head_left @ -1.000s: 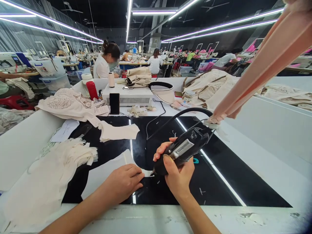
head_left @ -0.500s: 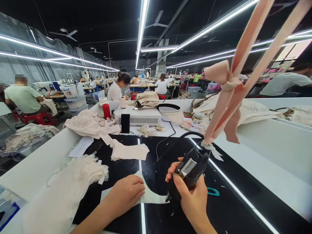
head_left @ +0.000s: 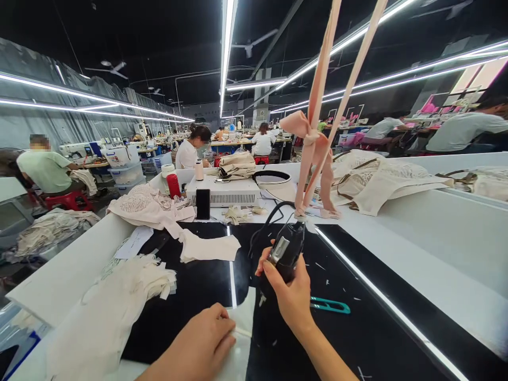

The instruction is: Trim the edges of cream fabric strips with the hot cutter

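My right hand (head_left: 291, 293) wraps round a black electric fabric trimmer (head_left: 289, 254) with a silver plate. A black cord (head_left: 266, 225) leads from its upper end. The trimmer hangs from knotted pink fabric strips (head_left: 310, 138); its lower end is dark against the black tabletop (head_left: 349, 349) and hard to make out. On the left, my left hand (head_left: 208, 336) lies with bent fingers on a pale fabric piece (head_left: 241, 320), gripping it against the table and covering part of it. Right of my right hand lies a teal thread snipper (head_left: 329, 305).
A pale pile of cut fabric (head_left: 107, 312) lies at left. Beyond it are a lace garment (head_left: 138, 203), another fabric piece (head_left: 210, 247), a phone (head_left: 202, 204) and a white box (head_left: 224, 193). White side walls (head_left: 448, 238) edge the table. Co-workers sit farther off.
My right hand and the trimmer have moved left and slightly up, with the strips swinging left. The fabric piece has shifted and turned under my left hand, which sits a little lower.
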The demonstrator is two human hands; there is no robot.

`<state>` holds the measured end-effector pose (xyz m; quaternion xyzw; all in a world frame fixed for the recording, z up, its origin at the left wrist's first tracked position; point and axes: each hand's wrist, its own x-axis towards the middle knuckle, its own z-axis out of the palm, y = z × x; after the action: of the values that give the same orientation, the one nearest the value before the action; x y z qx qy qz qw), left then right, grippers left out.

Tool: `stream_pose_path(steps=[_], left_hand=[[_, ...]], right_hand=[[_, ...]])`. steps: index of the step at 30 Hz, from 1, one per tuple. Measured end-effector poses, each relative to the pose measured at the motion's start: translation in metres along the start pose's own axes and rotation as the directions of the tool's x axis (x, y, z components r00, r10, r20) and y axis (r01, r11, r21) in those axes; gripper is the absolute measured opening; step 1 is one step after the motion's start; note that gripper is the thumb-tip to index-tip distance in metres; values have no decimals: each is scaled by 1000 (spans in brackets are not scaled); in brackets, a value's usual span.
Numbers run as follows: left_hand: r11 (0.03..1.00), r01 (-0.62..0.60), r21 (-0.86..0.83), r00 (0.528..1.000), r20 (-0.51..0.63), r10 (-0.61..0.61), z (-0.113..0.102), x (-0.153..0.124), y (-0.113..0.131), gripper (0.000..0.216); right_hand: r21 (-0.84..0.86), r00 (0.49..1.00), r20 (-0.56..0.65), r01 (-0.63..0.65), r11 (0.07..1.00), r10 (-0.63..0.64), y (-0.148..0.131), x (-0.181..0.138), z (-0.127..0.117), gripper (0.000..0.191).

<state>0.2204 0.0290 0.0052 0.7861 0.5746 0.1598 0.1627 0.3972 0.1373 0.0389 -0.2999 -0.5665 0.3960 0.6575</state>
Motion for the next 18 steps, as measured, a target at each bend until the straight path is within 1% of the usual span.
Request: stream_pose_path(steps=[2, 3, 4, 6, 7, 9, 11, 14, 18], left_hand=[[999, 36, 26, 997, 62, -38, -9, 2, 5, 11], [997, 47, 64, 996, 72, -51, -14, 4, 6, 13], [993, 46, 109, 996, 69, -54, -18, 8, 5, 14], [988, -6, 157, 1000, 25, 2, -23, 17, 0, 17], [988, -59, 146, 998, 8, 58, -24, 23, -3, 20], [983, -168, 71, 986, -9, 169, -24, 34, -9, 29], [970, -244, -21, 970, 13, 244, -22, 44, -13, 37], [963, -256, -88, 960, 93, 263, -19, 55, -14, 48], [971, -227, -81, 956, 173, 238, -14, 61, -15, 58]], right_hand=[[27, 1000, 18, 2, 1000, -2, -2, -2, 1, 29], [42, 1000, 22, 3, 999, -4, -4, -3, 1, 28], [56, 1000, 21, 3, 998, -4, -5, -4, 1, 27], [78, 1000, 8, 1, 997, -2, -9, -5, 1, 27], [87, 1000, 2, -1, 996, 1, -10, -5, 1, 28], [98, 1000, -7, -5, 995, 6, -11, -5, 1, 28], [102, 1000, -5, -12, 995, 13, -11, -5, 1, 26], [106, 1000, 1, -18, 994, 18, -10, -7, 2, 24], [109, 999, -1, -48, 993, 49, -7, -9, 7, 29]])
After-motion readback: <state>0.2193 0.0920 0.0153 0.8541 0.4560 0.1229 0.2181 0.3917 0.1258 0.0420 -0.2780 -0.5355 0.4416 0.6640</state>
